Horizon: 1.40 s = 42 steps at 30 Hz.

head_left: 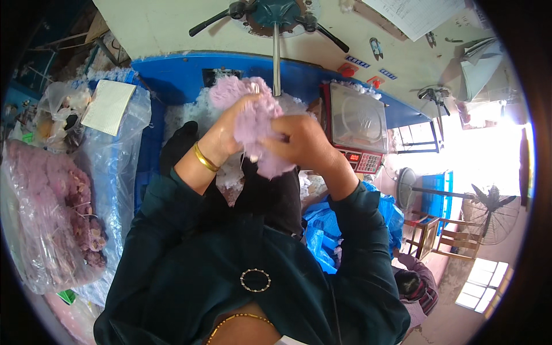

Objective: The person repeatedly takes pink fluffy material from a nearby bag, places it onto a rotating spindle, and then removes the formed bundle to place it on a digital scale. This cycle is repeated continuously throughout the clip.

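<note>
A fluffy light-purple plush piece (251, 123) is held up between my two hands, in front of a thin metal tube (276, 63). My left hand (225, 127) grips it from the left, thumb along its upper part. From the right, my right hand (303, 140) pinches the plush at its middle, the fingers bent and slightly blurred. Pale seam edges or bits of white show along the plush, and its exact shape is hard to make out. White fluffy stuffing (198, 109) lies behind and below my hands.
The tube hangs from a green machine head with black handles (270, 11). A red digital scale (359, 123) stands right. At left lie a clear bag of pink-purple plush pieces (46, 201) and a paper pad (109, 106). A blue bag (322, 230), a fan (489, 215) and another person (415, 284) are at right.
</note>
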Each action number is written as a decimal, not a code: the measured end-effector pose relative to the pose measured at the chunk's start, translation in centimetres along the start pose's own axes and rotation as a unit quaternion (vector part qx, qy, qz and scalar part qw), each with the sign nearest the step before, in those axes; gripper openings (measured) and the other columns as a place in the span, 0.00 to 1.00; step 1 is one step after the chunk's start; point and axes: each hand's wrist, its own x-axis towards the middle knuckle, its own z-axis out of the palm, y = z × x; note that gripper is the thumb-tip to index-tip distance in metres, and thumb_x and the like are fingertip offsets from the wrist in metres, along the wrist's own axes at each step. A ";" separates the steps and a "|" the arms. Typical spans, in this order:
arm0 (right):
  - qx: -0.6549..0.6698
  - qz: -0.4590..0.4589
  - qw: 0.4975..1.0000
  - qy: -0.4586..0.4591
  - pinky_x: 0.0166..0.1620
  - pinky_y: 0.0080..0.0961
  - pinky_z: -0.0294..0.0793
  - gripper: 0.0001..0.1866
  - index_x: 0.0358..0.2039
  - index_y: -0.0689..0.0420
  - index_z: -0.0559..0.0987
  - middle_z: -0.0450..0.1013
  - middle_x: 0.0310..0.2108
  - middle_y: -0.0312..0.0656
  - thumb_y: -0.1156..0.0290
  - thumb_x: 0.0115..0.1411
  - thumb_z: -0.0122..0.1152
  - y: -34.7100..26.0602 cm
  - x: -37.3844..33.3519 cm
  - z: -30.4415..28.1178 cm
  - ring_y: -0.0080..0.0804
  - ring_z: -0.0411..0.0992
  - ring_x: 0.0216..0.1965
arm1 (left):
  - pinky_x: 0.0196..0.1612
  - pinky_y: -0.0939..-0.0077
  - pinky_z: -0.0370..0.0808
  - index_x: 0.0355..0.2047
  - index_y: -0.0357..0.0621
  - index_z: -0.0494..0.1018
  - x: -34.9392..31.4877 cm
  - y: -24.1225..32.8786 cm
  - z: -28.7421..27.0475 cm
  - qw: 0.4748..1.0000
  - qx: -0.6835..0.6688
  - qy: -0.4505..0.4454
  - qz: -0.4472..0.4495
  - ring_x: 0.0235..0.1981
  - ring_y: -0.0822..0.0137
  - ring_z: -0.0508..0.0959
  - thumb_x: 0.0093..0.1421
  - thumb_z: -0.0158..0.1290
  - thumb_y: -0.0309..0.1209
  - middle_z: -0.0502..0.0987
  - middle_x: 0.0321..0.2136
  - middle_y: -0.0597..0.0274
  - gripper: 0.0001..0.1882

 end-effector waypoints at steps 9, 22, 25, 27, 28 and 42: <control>-0.150 -0.010 0.938 0.314 0.25 0.43 0.69 0.14 0.15 0.54 0.74 0.71 0.18 0.48 0.58 0.45 0.58 7.6 12.1 -1.3 0.52 0.71 0.23 | 0.35 0.80 0.74 0.44 0.45 0.69 0.5 -0.1 4.2 0.862 0.458 0.157 0.147 0.35 0.72 0.76 0.62 0.52 0.43 0.75 0.36 0.68 0.17; 0.022 0.104 0.977 0.187 0.25 0.42 0.66 0.16 0.15 0.61 0.71 0.67 0.18 0.54 0.61 0.46 0.58 2.8 6.6 -1.0 0.56 0.68 0.23 | 0.28 0.69 0.77 0.41 0.31 0.70 -1.7 1.1 4.0 0.875 0.419 0.134 0.200 0.28 0.57 0.80 0.57 0.56 0.36 0.77 0.34 0.46 0.19; -0.074 0.148 0.951 0.261 0.26 0.42 0.68 0.16 0.15 0.60 0.72 0.69 0.19 0.54 0.59 0.46 0.57 5.1 11.6 -0.9 0.56 0.69 0.24 | 0.24 0.80 0.77 0.36 0.35 0.71 0.9 2.7 4.1 0.959 0.196 0.186 0.088 0.20 0.72 0.75 0.60 0.55 0.37 0.74 0.25 0.61 0.16; -0.079 0.149 0.944 0.283 0.27 0.42 0.69 0.16 0.15 0.60 0.73 0.70 0.19 0.54 0.59 0.46 0.56 5.4 13.3 -1.2 0.57 0.70 0.25 | 0.25 0.81 0.77 0.35 0.37 0.71 3.4 3.0 3.2 0.955 0.200 0.185 0.116 0.15 0.75 0.70 0.59 0.56 0.38 0.71 0.20 0.67 0.15; -0.081 0.150 0.940 0.294 0.28 0.42 0.70 0.16 0.15 0.60 0.74 0.70 0.19 0.53 0.59 0.46 0.56 5.5 13.8 -1.5 0.57 0.70 0.25 | 0.23 0.82 0.74 0.30 0.42 0.69 4.0 2.7 3.2 0.953 0.187 0.205 0.124 0.13 0.79 0.63 0.58 0.58 0.38 0.64 0.17 0.72 0.13; 0.065 0.226 0.951 0.198 0.30 0.40 0.72 0.15 0.17 0.60 0.76 0.73 0.20 0.52 0.59 0.47 0.57 5.1 12.2 -1.8 0.51 0.73 0.26 | 0.29 0.66 0.72 0.29 0.31 0.73 1.8 2.1 3.4 0.631 0.706 0.159 0.280 0.27 0.54 0.78 0.53 0.58 0.30 0.77 0.24 0.46 0.11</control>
